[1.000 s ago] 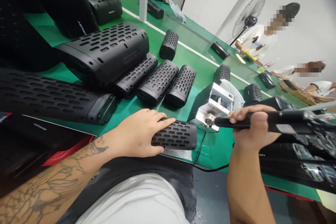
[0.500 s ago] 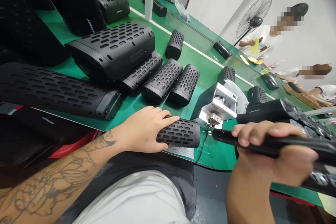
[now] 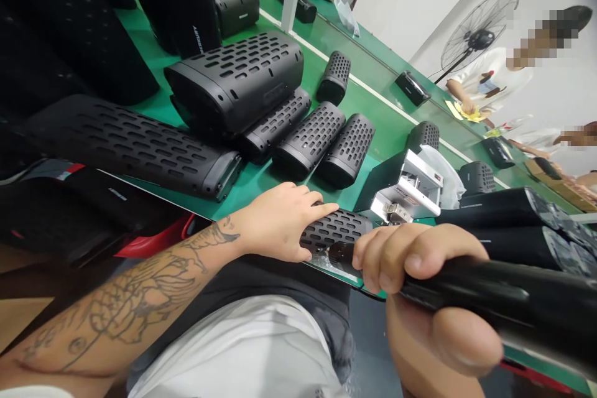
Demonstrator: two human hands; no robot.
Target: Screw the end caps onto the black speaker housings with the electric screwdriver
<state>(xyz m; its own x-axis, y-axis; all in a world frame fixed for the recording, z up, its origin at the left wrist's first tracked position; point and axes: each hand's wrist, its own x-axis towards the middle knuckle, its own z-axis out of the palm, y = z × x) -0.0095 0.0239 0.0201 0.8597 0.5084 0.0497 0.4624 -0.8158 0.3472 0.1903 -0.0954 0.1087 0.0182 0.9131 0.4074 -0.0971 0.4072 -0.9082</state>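
My left hand (image 3: 280, 222) is wrapped over a black speaker housing (image 3: 336, 228) with slotted holes, which lies at the near edge of the green table (image 3: 237, 189). In my right hand (image 3: 426, 280) is a black electric screwdriver (image 3: 508, 292), fingers closed around its body. Its tip reaches the near side of the housing; whether it touches a screw I cannot make out. Just behind stands a silver and black screw feeder (image 3: 405, 189), partly hidden by my right hand.
Several more slotted speaker housings (image 3: 310, 140) lie beyond my left hand, with a large one (image 3: 242, 81) stacked on top. Black speakers (image 3: 494, 208) stand at the right. A red bin (image 3: 156, 239) sits below the left edge. Across the table a person (image 3: 497, 78) handles yellow pieces.
My right hand has brought the screwdriver leftward from beside the screw feeder to the speaker housing. My left hand stays on the housing. The camera view has shifted slightly left.
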